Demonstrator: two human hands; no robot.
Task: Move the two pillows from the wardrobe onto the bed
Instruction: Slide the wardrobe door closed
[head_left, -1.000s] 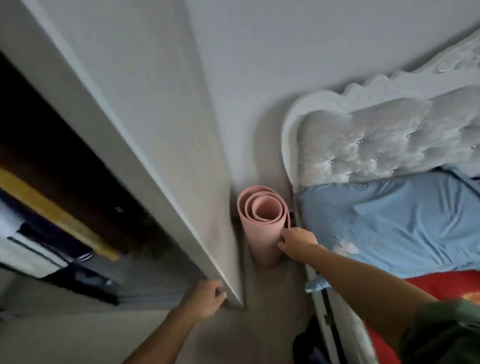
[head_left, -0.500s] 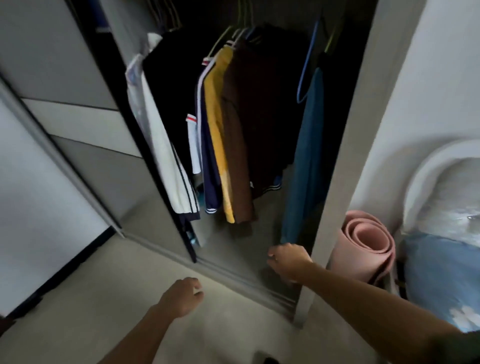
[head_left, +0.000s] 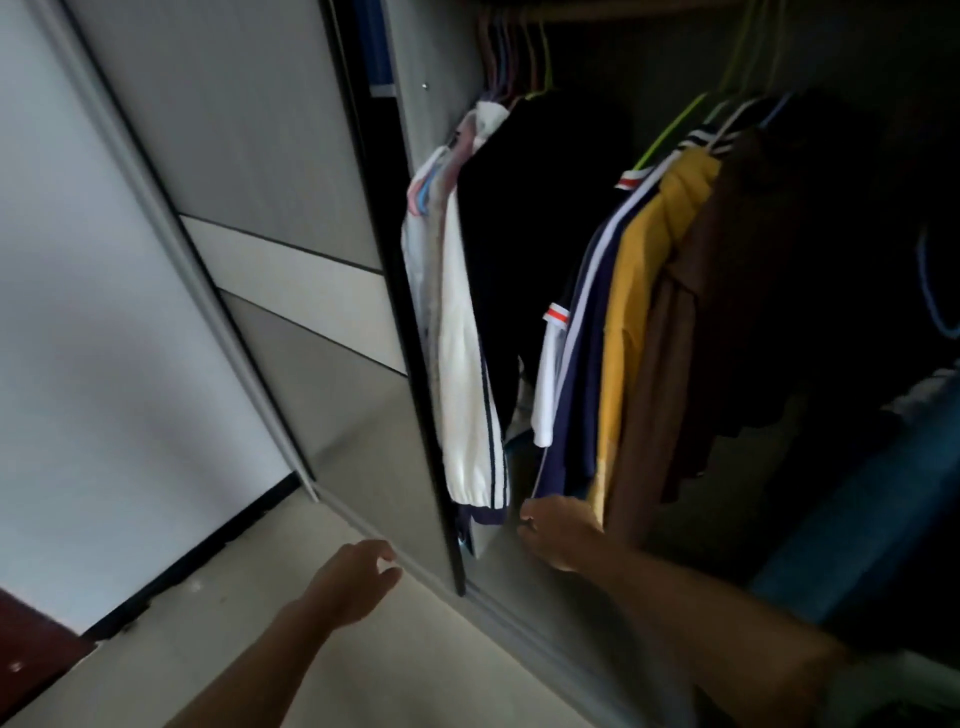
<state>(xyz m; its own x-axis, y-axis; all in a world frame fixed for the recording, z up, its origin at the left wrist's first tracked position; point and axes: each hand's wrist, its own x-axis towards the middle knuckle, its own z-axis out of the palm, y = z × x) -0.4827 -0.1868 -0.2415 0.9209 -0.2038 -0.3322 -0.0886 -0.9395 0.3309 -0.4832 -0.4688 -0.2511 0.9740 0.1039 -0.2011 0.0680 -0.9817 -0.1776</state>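
Pillows aren't visible yet among the wardrobe's (head_left: 597, 582) hanging clothes (head_left: 639, 322). Right hand (head_left: 558, 530) reaches in, loosely curled and empty; left hand (head_left: 358, 577) hovers half-spread. Next, I'd guess, searching deeper inside.

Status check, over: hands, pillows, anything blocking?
Left hand open, empty, low by the sliding door. Right hand at the hems of the hanging clothes, grip unclear. No pillows visible; clothes screen the dark interior.

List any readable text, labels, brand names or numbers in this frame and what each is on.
None can be read. The hanging clothes, such as the white jacket and yellow shirt, show only stripes and plain colour. The wardrobe door bears no markings. The wardrobe's right side is too dark to tell.
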